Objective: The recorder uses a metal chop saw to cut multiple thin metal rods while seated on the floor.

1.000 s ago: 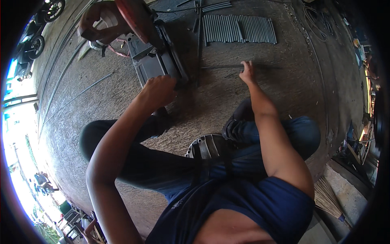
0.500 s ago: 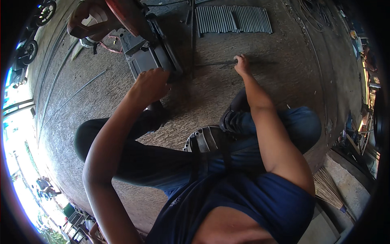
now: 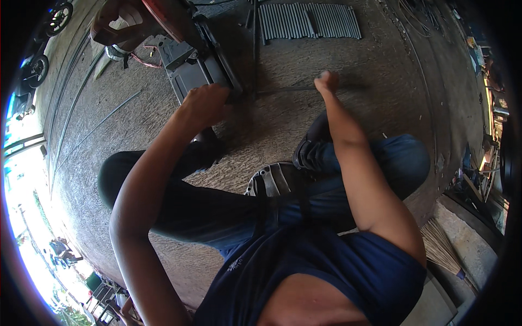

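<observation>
My right hand (image 3: 327, 82) is closed around a thin dark metal rod (image 3: 288, 88), slightly blurred. The rod lies crosswise above the rough floor, its left part reaching toward a cut-off saw (image 3: 173, 20) with a red guard and handle. Beside the saw's grey base (image 3: 191, 79) is my left hand (image 3: 205, 106), back of the hand up and fingers curled. Whatever those fingers hold is hidden beneath them. Past my right hand, a row of short cut metal rods (image 3: 293, 23) lies side by side on the floor.
A ribbed metal casting (image 3: 272, 180) sits on the floor between my legs. Long bars (image 3: 117, 110) stretch along the left floor. A straw broom (image 3: 441, 249) lies at lower right, and coiled wire (image 3: 416, 19) at upper right. Motorbikes (image 3: 37, 69) stand far left.
The view has shifted slightly. My right hand has turned a little on the rod and appears more blurred. My left hand keeps its place by the saw base.
</observation>
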`<control>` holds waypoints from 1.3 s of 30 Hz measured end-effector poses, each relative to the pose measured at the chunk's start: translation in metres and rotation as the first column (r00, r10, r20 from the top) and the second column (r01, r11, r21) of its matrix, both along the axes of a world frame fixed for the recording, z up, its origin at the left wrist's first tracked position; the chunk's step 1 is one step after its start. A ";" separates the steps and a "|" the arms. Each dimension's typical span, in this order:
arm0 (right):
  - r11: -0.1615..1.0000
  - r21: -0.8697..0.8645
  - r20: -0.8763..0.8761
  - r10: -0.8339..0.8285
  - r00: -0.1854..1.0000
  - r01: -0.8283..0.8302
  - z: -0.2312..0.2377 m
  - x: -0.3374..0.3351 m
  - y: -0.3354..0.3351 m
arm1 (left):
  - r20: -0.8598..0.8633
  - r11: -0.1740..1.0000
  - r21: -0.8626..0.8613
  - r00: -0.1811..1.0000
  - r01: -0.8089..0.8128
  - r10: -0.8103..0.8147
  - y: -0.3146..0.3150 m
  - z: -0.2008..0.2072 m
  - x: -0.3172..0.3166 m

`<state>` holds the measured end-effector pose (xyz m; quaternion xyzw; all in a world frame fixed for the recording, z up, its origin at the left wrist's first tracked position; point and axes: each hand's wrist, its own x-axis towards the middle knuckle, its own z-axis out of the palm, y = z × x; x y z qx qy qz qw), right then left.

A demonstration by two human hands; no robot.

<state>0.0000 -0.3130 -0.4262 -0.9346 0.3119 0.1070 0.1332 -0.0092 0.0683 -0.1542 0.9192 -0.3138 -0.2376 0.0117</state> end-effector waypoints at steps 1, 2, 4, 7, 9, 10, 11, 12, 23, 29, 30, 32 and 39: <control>1.000 0.009 -0.019 -0.007 1.000 0.007 -0.005 -0.009 -0.003 | 0.009 1.000 -0.005 1.000 0.005 -0.005 0.002 0.000 0.000; 0.941 0.149 0.011 -0.307 0.952 0.302 -0.013 -0.020 -0.004 | 0.009 1.000 -0.007 1.000 0.006 -0.005 0.003 -0.001 0.000; 0.778 0.283 -0.005 -0.583 0.812 0.561 -0.030 -0.031 -0.013 | 0.020 1.000 0.011 1.000 0.018 -0.018 0.005 -0.003 0.000; 0.829 0.234 -0.040 -0.513 0.857 0.507 -0.060 -0.038 -0.032 | 0.005 1.000 0.012 1.000 0.028 -0.028 0.003 -0.004 0.000; 0.710 0.316 -0.055 -0.649 0.759 0.630 -0.076 -0.028 -0.039 | -0.008 1.000 -0.010 1.000 0.026 -0.026 0.002 -0.004 0.001; 0.710 0.320 -0.056 -0.647 0.760 0.628 -0.081 -0.027 -0.041 | -0.009 0.999 -0.016 0.999 0.032 -0.032 0.001 -0.004 0.001; 0.653 0.366 -0.014 -0.709 0.705 0.663 -0.084 -0.025 -0.042 | -0.003 0.999 -0.022 0.999 0.038 -0.038 0.000 -0.003 0.001; 0.583 0.415 0.024 -0.774 0.632 0.698 -0.084 -0.025 -0.041 | -0.007 0.999 -0.019 0.999 0.038 -0.038 0.000 -0.003 0.002; -0.076 0.977 -0.168 -0.851 0.497 0.199 -0.011 0.000 -0.021 | -0.015 0.999 -0.036 1.000 0.004 -0.005 0.009 -0.014 0.010; -0.023 0.998 0.018 -0.788 0.616 -0.059 0.070 0.042 0.014 | -0.177 0.986 0.021 0.970 -0.163 0.164 0.056 -0.065 0.024; -0.060 0.993 0.014 -0.793 0.609 -0.101 0.080 0.050 0.025 | -0.174 0.985 0.025 0.969 -0.172 0.174 0.067 -0.074 0.030; -0.111 0.972 0.035 -0.805 0.592 -0.209 0.094 0.063 0.050 | -0.312 0.915 0.018 0.867 -0.403 0.388 0.087 -0.089 0.042; -0.195 0.962 -0.030 -0.768 0.639 -0.190 0.094 0.077 0.133 | -0.850 0.211 -0.221 0.295 -0.952 0.438 0.106 -0.113 0.054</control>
